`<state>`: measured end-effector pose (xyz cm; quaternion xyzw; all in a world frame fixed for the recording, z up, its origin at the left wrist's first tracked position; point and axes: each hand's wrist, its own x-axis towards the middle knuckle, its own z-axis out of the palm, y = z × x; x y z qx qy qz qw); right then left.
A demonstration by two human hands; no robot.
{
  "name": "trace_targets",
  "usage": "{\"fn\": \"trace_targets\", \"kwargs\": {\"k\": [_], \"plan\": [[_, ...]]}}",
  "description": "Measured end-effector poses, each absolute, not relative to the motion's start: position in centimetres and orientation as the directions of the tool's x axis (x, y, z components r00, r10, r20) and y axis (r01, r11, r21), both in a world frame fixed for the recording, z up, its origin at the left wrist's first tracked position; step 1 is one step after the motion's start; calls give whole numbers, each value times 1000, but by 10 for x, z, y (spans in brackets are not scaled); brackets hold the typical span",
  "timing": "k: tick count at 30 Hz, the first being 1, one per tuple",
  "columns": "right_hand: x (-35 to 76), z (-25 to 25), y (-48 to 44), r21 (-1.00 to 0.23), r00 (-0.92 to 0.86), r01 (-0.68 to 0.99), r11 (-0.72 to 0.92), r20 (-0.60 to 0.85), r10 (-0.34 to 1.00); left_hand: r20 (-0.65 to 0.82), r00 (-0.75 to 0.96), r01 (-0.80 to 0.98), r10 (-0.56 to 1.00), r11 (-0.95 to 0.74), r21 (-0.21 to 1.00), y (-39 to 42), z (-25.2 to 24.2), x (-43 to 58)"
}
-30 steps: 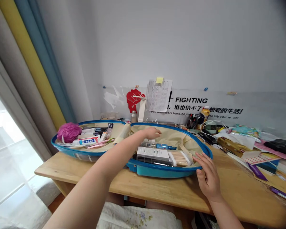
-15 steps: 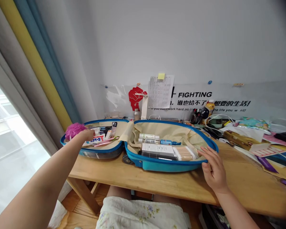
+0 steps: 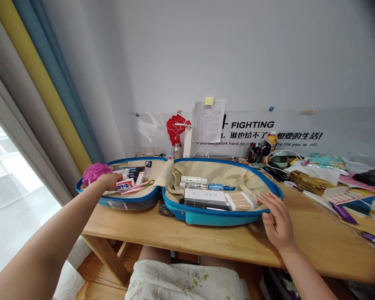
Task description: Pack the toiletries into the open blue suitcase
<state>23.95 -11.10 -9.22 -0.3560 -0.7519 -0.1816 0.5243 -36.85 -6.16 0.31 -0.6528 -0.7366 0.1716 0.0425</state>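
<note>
Grey wall (image 3: 237, 50), wooden desk (image 3: 225, 237) messy on the right, my blue suitcase (image 3: 218, 219) lying open on it, both halves part filled I'd say, not folded shut, right hand (image 3: 278, 223) spread loosely at the rim, left hand (image 3: 111, 181) by the pink pouf (image 3: 95, 171) and toothpaste (image 3: 125, 184), can't tell if it's pinching anything
</note>
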Motion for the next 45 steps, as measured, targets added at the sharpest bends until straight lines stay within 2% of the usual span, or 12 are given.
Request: {"fn": "trace_targets", "kwargs": {"k": [10, 17, 23, 26, 31, 36, 45], "plan": [[239, -93, -112, -86, -196, 741, 666, 921, 336, -93, -71, 947, 993, 38, -318, -70, 8, -368], [239, -93, -113, -92, -200, 748, 657, 913, 356, 59, -7, 951, 998, 25, -308, -86, 35, -349], [239, -92, -111, -97, -190, 740, 666, 919, 345, 234, 26, 974, 972, 28, -224, -77, 80, -297], [239, -92, -112, -101, -192, 738, 668, 917, 350, 288, 114, 984, 951, -67, -167, -60, 95, -240], [238, -92, -114, -105, -191, 735, 670, 916, 352, 230, 368, 930, 901, -350, -116, -26, 95, -115], [238, -92, -116, -108, -195, 742, 661, 909, 367, 108, 549, 835, 829, -546, -58, 9, 67, -13], [238, -89, -119, -105, -202, 752, 651, 903, 379, -99, 608, 793, 788, -608, 29, 44, 11, 39]]}}
